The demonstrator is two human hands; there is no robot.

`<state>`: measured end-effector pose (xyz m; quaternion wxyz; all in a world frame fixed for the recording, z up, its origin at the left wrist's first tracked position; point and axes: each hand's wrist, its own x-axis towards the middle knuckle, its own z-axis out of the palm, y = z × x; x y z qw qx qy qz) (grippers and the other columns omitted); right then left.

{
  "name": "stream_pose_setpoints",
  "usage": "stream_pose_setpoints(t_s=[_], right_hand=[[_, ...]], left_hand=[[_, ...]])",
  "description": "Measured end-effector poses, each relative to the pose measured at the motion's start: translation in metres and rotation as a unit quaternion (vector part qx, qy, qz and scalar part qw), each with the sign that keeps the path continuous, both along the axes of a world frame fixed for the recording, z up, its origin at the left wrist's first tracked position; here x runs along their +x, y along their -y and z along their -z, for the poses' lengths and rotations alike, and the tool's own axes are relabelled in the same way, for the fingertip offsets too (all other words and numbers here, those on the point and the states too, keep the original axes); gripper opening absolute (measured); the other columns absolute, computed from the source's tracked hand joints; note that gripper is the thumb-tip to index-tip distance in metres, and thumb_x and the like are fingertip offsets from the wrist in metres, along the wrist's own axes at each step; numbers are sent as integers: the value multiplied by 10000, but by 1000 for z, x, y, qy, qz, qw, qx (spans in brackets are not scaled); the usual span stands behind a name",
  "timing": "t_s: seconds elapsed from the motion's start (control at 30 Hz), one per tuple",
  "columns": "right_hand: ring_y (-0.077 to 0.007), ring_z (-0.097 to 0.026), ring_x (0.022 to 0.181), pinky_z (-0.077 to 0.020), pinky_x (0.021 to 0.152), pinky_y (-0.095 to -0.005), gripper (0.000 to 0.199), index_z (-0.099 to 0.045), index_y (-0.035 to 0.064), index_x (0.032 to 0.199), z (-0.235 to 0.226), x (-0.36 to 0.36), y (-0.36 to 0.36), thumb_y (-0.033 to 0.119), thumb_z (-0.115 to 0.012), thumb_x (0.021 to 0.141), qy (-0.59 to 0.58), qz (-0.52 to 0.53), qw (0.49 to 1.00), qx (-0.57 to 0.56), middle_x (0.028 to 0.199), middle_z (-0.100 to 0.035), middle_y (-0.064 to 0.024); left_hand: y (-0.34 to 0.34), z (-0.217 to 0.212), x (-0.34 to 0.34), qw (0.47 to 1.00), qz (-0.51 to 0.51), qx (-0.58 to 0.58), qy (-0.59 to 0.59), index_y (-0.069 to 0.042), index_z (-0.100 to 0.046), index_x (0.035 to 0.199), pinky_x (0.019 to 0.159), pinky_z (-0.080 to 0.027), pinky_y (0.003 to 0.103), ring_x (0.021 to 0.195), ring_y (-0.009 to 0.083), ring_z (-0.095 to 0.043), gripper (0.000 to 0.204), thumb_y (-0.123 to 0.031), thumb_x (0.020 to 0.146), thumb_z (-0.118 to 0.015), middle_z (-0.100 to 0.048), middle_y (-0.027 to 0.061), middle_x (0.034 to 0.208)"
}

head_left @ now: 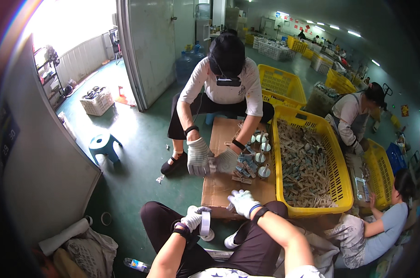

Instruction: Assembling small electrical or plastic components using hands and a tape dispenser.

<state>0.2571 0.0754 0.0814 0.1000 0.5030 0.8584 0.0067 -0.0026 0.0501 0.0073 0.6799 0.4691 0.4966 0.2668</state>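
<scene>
Clock's read from the wearer's lap, 12 dead ahead. Approx. 10, well off, there's a blue stool. At 11, between the knees, the left hand, gloved, has its fingers curled snugly round a white roll, prob. tape. I'd guess it's light, stiff as a ring & not fragile, though the smooth sides might slip on knit; best held across the rim, thumb in the core. Roll's stood edge-up; forearm runs back twd 7. At 12 is the cardboard-topped counter, w/ a co-worker's gloved hands close together over it. Just right of 12, the right hand is at the counter's near edge, palm down, fingers part-spread & a bit bent, forearm back twd 4; maybe smth small under the fingertips, but it's too tiny from here, so can't say if it's gripping. Just beyond, loose clips lie by pale discs; clips look light & hard, best pinched mid-length. At 1, a yellow crate holds heaps more.
</scene>
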Motion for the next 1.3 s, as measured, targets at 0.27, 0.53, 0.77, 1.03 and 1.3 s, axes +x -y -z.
stream_pose_setpoints(t_s=[0.27, 0.53, 0.77, 1.03, 1.3], right_hand=[[-241, -650, 885, -521, 688, -385, 220, -603, 87, 1060, -1, -41, 27, 184, -597, 863, 62, 50, 997, 12, 1036, -607, -94], [-337, -679, 896, -556, 716, -465, 275, -579, 71, 1123, -18, -53, 37, 173, -560, 869, -53, 93, 991, -78, 1088, -622, -166], [-377, -656, 907, -521, 767, -500, 228, -576, 110, 1077, -49, -33, 39, 152, -496, 867, -196, 188, 962, -16, 1014, -653, -178], [-408, -624, 901, -499, 795, -492, 176, -578, 95, 1019, -43, -9, 29, 152, -588, 852, -316, 258, 913, 2, 999, -630, -190], [-404, -626, 958, -513, 816, -467, 197, -585, 63, 1045, -20, 6, 26, 194, -604, 900, -214, 230, 946, -76, 1045, -612, -216]], left_hand=[[2, 26, -6, 998, -19, 59, 1, -48, -687, 979, 642, -474, 263, 708, 82, -557, 153, -108, 840, -710, -630, -46, 820], [3, 30, -11, 998, 0, 66, -20, -26, -697, 984, 696, -476, 279, 754, 106, -566, 164, -89, 833, -688, -644, -16, 831], [5, 16, -5, 997, -55, 20, 45, -38, -700, 890, 635, -473, 271, 704, 113, -595, 77, -85, 829, -691, -653, 11, 811], [10, 10, -6, 999, -33, 1, 18, -78, -676, 853, 570, -453, 259, 644, 87, -564, 83, -83, 793, -732, -609, -28, 772], [21, -21, 0, 999, -43, -10, 16, -85, -661, 819, 584, -454, 254, 692, 87, -563, 85, -82, 786, -739, -595, -28, 762]])
